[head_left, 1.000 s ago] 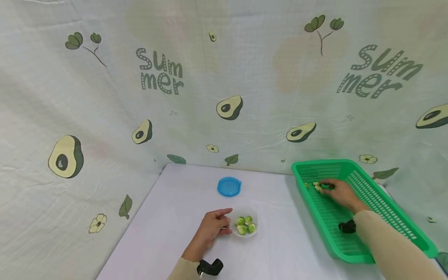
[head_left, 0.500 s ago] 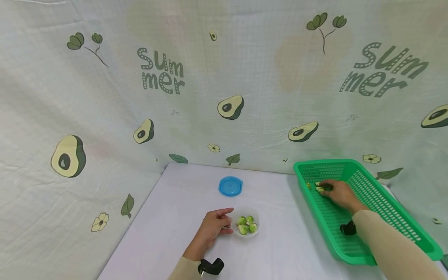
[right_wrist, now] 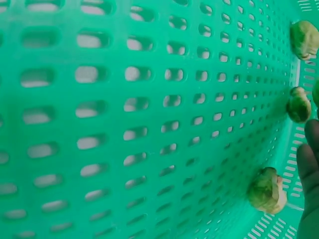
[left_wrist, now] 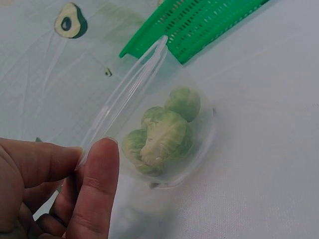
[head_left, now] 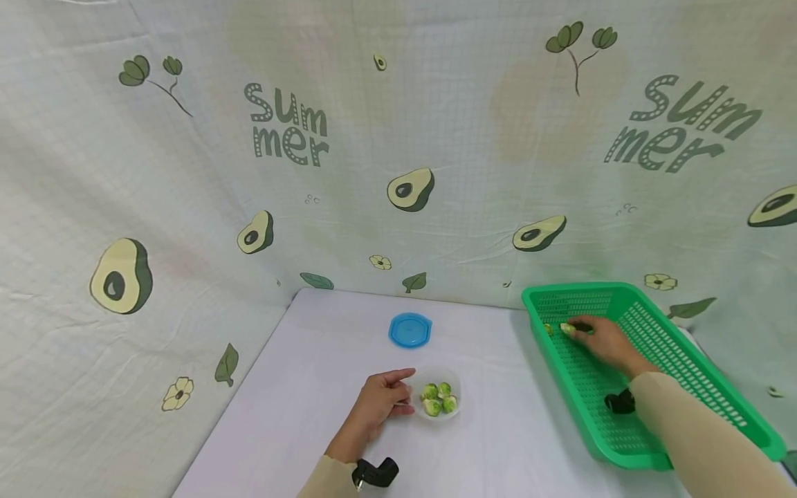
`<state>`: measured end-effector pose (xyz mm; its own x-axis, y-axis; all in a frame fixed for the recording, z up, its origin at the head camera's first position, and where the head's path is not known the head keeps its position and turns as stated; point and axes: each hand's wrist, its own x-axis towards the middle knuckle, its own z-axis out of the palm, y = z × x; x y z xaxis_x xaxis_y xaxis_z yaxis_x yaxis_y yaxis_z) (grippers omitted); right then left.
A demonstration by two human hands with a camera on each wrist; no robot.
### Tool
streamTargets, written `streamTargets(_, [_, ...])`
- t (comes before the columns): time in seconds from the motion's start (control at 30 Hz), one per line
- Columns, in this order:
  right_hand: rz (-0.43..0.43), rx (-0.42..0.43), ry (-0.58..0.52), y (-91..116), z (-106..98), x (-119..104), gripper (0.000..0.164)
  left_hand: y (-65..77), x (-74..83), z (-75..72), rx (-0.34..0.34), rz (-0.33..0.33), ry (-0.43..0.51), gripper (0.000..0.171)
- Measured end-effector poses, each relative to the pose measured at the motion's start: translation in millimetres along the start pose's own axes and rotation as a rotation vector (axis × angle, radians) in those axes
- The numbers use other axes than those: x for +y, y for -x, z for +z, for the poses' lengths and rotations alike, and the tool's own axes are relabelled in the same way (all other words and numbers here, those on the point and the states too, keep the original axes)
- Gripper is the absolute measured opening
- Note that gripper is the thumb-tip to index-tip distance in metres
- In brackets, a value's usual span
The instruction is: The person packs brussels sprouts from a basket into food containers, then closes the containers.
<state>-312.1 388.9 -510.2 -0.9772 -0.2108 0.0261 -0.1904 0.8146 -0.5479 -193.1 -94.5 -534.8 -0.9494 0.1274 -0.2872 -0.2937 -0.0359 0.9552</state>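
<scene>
A clear plastic bowl (head_left: 416, 380) holds several green Brussels sprouts (head_left: 432, 407). My left hand (head_left: 381, 401) pinches its rim between thumb and fingers; in the left wrist view the bowl (left_wrist: 199, 154) tilts with the sprouts inside. My right hand (head_left: 602, 342) reaches into a green plastic basket (head_left: 563, 387) and pinches a Brussels sprout (head_left: 567, 329) at its fingertips. The right wrist view shows fingers (right_wrist: 310, 174) at the right edge beside a partly cut-off sprout. Other sprouts (right_wrist: 268, 191) lie near the basket wall there.
A blue round lid (head_left: 410, 330) lies on the white-covered table (head_left: 336, 346) behind the bowl. A patterned cloth (head_left: 349, 207) hangs as a backdrop. One more sprout (head_left: 548, 330) sits by the basket's left wall.
My right fingers have closed on a sprout; two sprouts showed at the fingertips earlier, one shows now. My left hand and the bowl have stayed in place.
</scene>
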Motion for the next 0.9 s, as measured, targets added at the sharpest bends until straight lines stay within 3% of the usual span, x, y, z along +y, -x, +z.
streamTargets(0.33, [0.004,0.061,-0.079,4.1,-1.2,-3.4,0.037,0.2,0.0,1.1,-0.003,0.008,0.004,0.047])
streamTargets(0.9, [0.024,0.038,-0.157,19.4,-15.6,-28.3,0.045,1.1,0.0,0.5,-0.001,0.007,-0.004,0.046])
